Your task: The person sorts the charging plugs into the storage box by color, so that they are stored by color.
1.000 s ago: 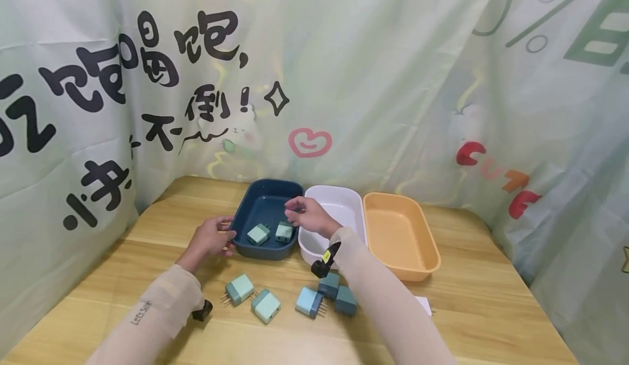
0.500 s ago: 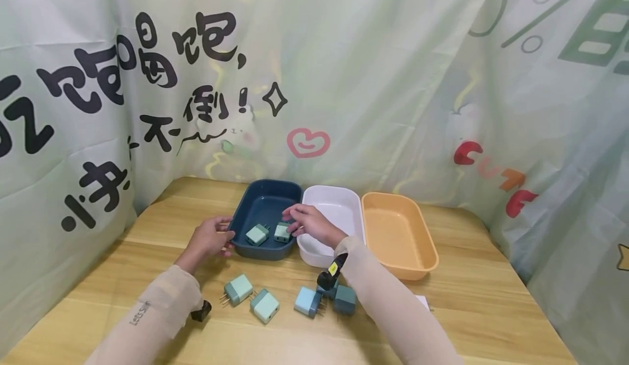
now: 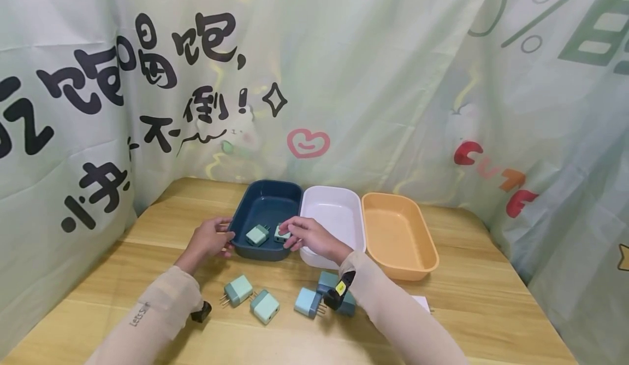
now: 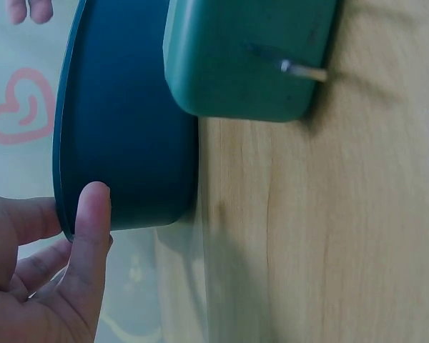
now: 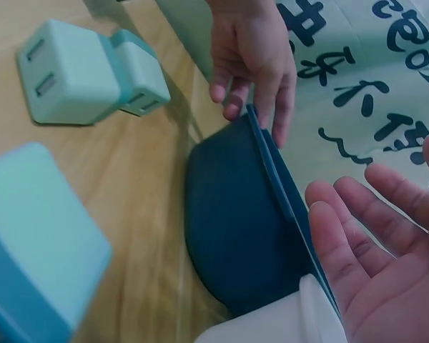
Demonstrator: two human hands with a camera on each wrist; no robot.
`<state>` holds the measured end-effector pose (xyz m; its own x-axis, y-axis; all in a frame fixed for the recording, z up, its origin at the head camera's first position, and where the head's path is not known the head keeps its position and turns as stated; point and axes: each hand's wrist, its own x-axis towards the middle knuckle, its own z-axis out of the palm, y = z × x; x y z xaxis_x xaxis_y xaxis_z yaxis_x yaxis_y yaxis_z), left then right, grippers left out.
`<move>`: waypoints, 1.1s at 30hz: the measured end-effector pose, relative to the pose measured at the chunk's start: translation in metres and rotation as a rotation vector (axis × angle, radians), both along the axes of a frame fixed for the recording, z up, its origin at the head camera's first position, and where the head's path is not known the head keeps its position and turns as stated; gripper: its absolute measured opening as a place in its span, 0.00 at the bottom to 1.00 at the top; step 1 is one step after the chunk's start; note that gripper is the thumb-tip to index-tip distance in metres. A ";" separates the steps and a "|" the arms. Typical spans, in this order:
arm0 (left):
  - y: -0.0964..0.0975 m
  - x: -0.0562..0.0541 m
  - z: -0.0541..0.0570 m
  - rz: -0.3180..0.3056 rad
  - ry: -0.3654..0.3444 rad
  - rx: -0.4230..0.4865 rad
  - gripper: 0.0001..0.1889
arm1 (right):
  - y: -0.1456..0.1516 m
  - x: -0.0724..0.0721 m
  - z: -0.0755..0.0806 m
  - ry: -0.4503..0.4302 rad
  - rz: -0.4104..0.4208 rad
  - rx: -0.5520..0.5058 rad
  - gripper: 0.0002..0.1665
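Note:
My left hand (image 3: 210,237) pinches the rim of a dark blue plastic bin (image 3: 267,254) at its left corner; the left wrist view shows the thumb (image 4: 91,214) on the outer wall. Inside that bin lie two pale green plug chargers, one in plain sight (image 3: 257,235) and another (image 3: 281,236) partly covered by my right fingers. My right hand (image 3: 312,236) hangs over the bin's right edge and the white bin (image 3: 339,206) beside it, holding nothing. In the right wrist view its fingers (image 5: 386,214) are spread and slightly bent.
An orange bin (image 3: 400,234) stands right of the white one. In front lie two green chargers (image 3: 238,290) (image 3: 265,306), a light blue charger (image 3: 308,302) and darker blue ones (image 3: 327,281) partly behind my right wrist. A white piece (image 3: 421,302) shows past the right sleeve. Printed curtains surround the table.
My right hand has lowered and drawn slightly toward me above the bin's right edge. The left hand and the chargers stay where they were.

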<state>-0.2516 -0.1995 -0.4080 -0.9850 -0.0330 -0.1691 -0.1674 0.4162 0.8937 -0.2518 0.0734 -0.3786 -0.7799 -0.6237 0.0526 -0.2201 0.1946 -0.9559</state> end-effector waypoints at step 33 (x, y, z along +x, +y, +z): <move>0.000 0.000 -0.001 0.001 -0.005 0.006 0.25 | -0.014 0.036 -0.045 0.173 0.261 0.263 0.19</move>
<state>-0.2519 -0.1993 -0.4087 -0.9842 -0.0327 -0.1742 -0.1722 0.4104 0.8955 -0.2158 0.0595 -0.4233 -0.5873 -0.8091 -0.0189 -0.4474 0.3440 -0.8255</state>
